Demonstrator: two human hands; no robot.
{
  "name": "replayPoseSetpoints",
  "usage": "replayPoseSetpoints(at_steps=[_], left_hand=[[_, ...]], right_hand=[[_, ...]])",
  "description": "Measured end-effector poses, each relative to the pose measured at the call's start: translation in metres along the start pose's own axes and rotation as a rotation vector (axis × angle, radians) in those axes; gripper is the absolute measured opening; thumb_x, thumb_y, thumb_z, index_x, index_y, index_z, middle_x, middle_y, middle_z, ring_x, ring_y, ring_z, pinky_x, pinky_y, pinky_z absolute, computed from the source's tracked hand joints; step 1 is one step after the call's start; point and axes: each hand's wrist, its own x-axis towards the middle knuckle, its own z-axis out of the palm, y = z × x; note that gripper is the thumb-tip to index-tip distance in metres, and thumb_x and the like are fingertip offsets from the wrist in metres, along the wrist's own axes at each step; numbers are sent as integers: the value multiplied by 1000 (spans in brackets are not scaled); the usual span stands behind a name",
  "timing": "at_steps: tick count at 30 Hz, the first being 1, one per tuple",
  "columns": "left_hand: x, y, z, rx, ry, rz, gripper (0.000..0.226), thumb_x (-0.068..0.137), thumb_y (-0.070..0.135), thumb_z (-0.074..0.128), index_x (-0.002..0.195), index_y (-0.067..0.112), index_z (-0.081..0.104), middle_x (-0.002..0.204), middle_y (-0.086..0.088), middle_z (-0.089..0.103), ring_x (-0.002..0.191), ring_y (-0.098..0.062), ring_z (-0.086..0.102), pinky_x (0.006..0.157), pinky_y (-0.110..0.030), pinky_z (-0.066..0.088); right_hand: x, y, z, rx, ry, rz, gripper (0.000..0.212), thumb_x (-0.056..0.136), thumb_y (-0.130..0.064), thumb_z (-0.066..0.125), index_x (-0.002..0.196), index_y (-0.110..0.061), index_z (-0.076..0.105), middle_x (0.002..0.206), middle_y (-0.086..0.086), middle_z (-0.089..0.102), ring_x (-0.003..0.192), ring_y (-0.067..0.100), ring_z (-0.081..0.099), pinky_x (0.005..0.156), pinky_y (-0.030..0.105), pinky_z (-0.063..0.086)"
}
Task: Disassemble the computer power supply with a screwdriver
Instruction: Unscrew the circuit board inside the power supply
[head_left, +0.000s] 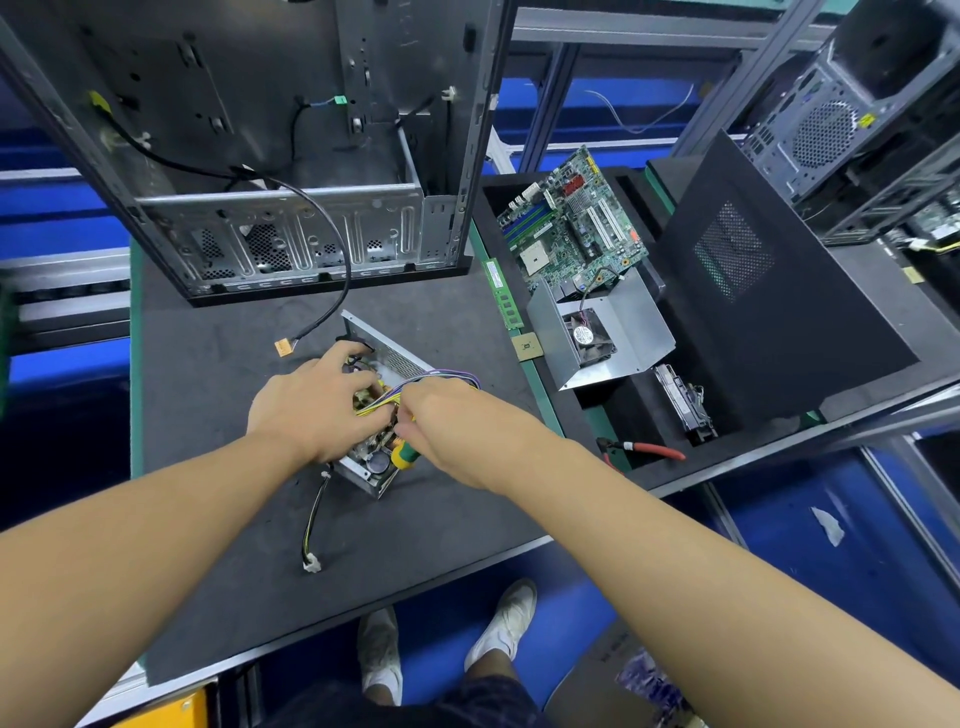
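While the lid is off, the power supply (395, 361) sits open in the middle of the grey mat (218, 415). It is a bare metal box with one perforated wall, and its yellow and purple wires (415, 387) spill over the top. One cable (311, 519) trails off its near side and ends in a white plug.

The left hand (311, 402) lies over the open top with its fingers curled down among the wires; I cannot tell whether it really grips them. The right hand (447, 421) is wrapped around the one screwdriver (402, 456), and its green-and-yellow handle pokes out toward the near side. The tip is hidden inside the box.

Looking wider, there are two computer cases: a stripped one (291, 156) on the far side of the mat and another (841, 104) at far right. To the right lie one motherboard (571, 223), one memory stick (501, 293), one metal cover with a fan (602, 332), one black side panel (769, 312), and one pair of red-handled pliers (649, 449).
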Motion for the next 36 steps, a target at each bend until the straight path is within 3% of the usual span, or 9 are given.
replayPoseSetpoints(at_steps=[6,10,13,19,23,28,30,33,36], left_hand=[[0,0,1,-13,10,-10,62,70,80,19,99,46,64,141,28,32,112,-13,54,72,-34,45],[1,0,1,-22,16,-14,62,70,79,18,98,47,63,140,29,31,111,-11,54,73,-34,44],[0,-1,1,-35,21,-18,62,69,78,18,97,47,64,140,30,32,110,-11,54,72,-33,44],[1,-2,5,-26,18,-12,55,76,81,26,100,49,64,139,30,30,111,-10,54,71,-33,43],[2,-3,5,-35,14,-11,46,78,79,34,97,50,63,139,31,31,111,-10,55,72,-33,44],[2,-3,4,-64,5,-24,45,77,81,36,95,50,63,137,33,32,111,-6,54,72,-32,40],[2,-5,4,-83,-10,-27,42,78,81,39,85,47,65,134,33,39,106,-2,55,73,-31,42],[3,-5,5,-106,7,-63,42,80,78,43,71,43,66,123,33,49,92,1,53,72,-29,40],[0,-6,2,-142,52,-160,36,81,73,49,61,46,60,121,33,51,86,1,48,65,-26,33]], right_hand=[[-1,-2,-2,-27,-26,-6,17,103,-15,42,93,-8,54,87,12,54,80,30,53,75,39,48],[-1,-3,3,-149,-41,-2,18,104,-21,43,109,-6,53,106,11,57,94,28,54,79,35,45],[-2,-2,5,-229,-23,-36,18,104,-17,43,115,-8,54,111,6,55,90,22,48,78,33,45],[-3,2,3,-234,29,-4,12,100,-13,46,108,-10,55,101,3,53,80,21,44,64,29,38],[-6,8,-2,-103,222,139,15,93,-22,49,96,-12,59,96,3,58,82,33,58,66,35,46],[-4,17,-2,-47,214,82,18,88,-29,58,105,-24,54,90,-2,59,78,29,57,60,32,38],[-3,22,5,-60,214,44,19,86,-29,61,103,-26,54,84,-5,54,74,27,52,59,31,35],[3,28,27,-234,194,-69,17,87,-28,55,102,-23,58,85,-4,55,83,26,53,64,33,35],[13,35,56,-379,87,-140,18,87,-26,54,103,-21,61,93,2,64,95,25,53,81,37,35]])
